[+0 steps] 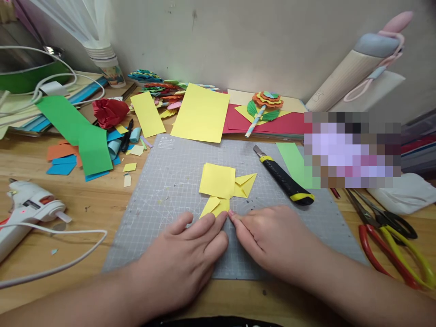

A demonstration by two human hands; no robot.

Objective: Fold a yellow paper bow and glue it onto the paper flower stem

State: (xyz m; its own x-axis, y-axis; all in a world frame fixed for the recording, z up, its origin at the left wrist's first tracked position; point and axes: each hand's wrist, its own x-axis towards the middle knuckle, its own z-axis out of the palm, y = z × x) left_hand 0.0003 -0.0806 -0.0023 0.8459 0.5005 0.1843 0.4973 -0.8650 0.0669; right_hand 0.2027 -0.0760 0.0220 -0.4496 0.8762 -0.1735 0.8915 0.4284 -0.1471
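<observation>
On the grey cutting mat (pixel 163 181) lies a small yellow paper piece (pixel 213 205) with a folded flap. My left hand (pixel 194 254) rests over its near side, fingers stretched out and pressing it down. My right hand (pixel 269 231) has its fingers curled in, with the thumb and fingertip closed at the paper's right corner. The part under the left fingers is hidden. Just beyond sit a stack of yellow paper squares (pixel 217 180) and another folded yellow piece (pixel 245 185). A black and yellow utility knife (pixel 282 175) lies to the right, its blade showing.
A glue gun (pixel 29 211) and its white cord are at the left. Scissors (pixel 371 218) and red-yellow handled pliers (pixel 398 254) lie right. Behind stand yellow sheets (pixel 204 111), green paper strips (pixel 91 145), a paper flower (pixel 267 102) and a cup of glue sticks (pixel 111 68).
</observation>
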